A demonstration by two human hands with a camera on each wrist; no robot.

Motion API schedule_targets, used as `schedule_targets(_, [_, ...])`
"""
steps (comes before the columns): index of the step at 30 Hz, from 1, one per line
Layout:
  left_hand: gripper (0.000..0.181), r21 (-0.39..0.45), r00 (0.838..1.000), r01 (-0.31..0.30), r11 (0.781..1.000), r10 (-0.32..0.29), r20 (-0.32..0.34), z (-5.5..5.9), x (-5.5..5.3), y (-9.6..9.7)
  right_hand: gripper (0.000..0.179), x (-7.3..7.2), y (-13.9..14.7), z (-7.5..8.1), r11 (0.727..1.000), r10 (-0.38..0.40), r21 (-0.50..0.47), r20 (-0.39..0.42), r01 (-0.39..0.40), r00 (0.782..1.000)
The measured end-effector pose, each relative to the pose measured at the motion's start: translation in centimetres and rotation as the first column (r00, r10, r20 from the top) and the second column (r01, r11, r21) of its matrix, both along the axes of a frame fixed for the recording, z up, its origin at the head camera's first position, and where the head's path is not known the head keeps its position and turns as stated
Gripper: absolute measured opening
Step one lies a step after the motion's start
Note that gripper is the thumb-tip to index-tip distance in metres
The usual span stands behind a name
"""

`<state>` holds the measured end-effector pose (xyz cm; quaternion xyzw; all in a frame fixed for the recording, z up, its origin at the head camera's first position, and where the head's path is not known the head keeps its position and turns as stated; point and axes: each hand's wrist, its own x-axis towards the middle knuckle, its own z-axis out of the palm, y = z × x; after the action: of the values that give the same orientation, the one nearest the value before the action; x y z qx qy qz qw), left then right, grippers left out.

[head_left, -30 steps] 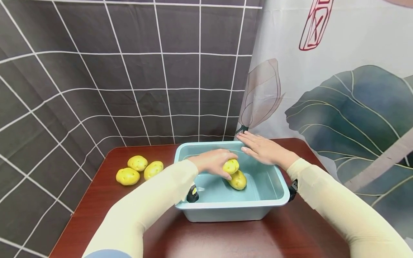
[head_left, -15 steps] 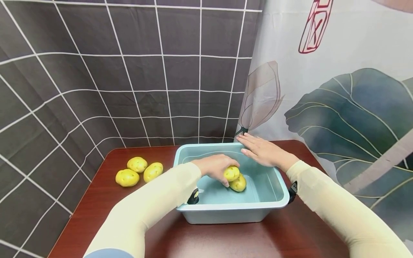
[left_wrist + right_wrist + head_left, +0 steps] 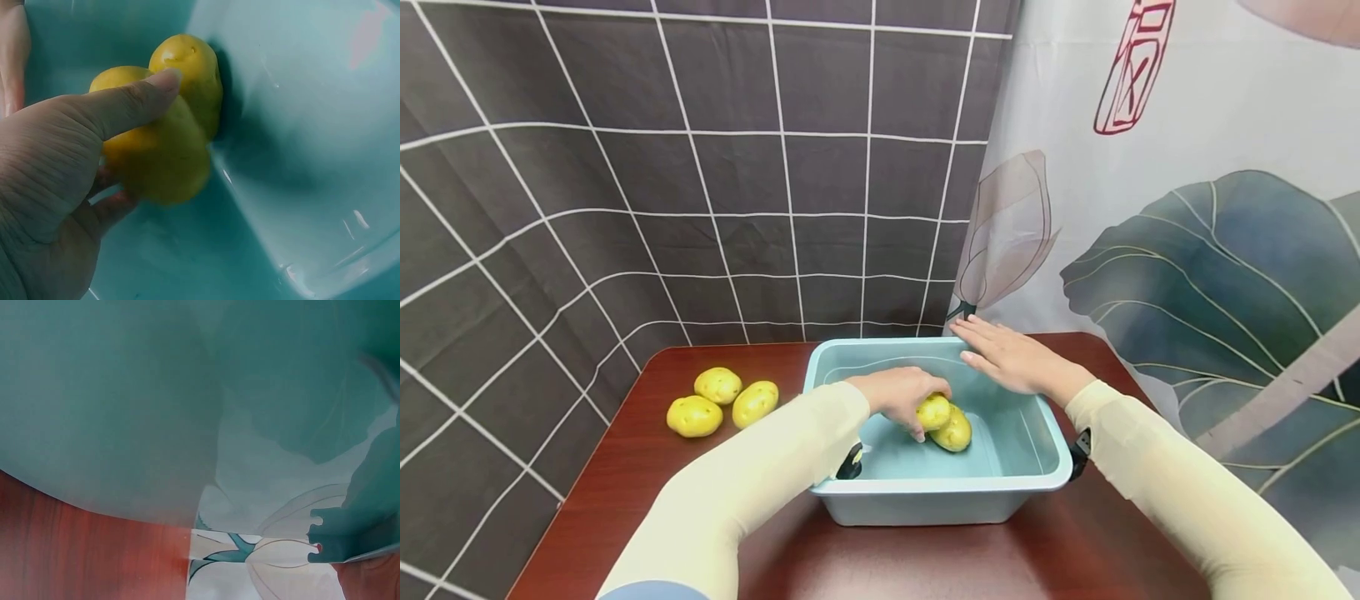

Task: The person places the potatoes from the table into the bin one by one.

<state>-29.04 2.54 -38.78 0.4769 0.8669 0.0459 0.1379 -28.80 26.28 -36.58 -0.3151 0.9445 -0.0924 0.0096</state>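
Note:
My left hand (image 3: 901, 395) reaches into a light blue plastic basin (image 3: 925, 485) and grips a yellow potato (image 3: 933, 412), thumb on one side and fingers on the other. Against it lies a second potato (image 3: 954, 430) on the basin floor. The left wrist view shows the thumb across the held potato (image 3: 164, 156), with the other potato (image 3: 187, 69) beside it. My right hand (image 3: 1011, 357) rests with straight fingers over the basin's back right rim. The right wrist view shows mostly the basin's wall (image 3: 112, 412), not the hand.
Three potatoes lie together left of the basin: one at the back (image 3: 718, 385), one at the front left (image 3: 695, 416) and one nearest the basin (image 3: 756, 403). The basin stands on a reddish-brown table (image 3: 820, 567). A dark gridded curtain (image 3: 820, 175) hangs behind.
My left hand has lowered slightly with its potato, which now sits beside the other potato rather than above it. The right hand has stayed at the rim. The view has tilted slightly.

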Motion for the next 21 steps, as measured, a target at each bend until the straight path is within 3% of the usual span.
schedule_targets(8, [0.067, -0.037, 0.999, -0.033, 0.999, 0.034, 0.031, -0.30, -0.01, -0.18, 0.061, 0.32, 0.07, -0.27, 1.000, -0.006, -0.011, 0.010, 0.006, 1.000])
schedule_targets(21, [0.067, -0.102, 0.997, -0.077, 0.992, 0.078, 0.005, -0.18, 0.15, -0.36, 0.060, 0.15, 0.09, -0.10, 1.000, 0.002, -0.001, -0.008, -0.002, 1.000])
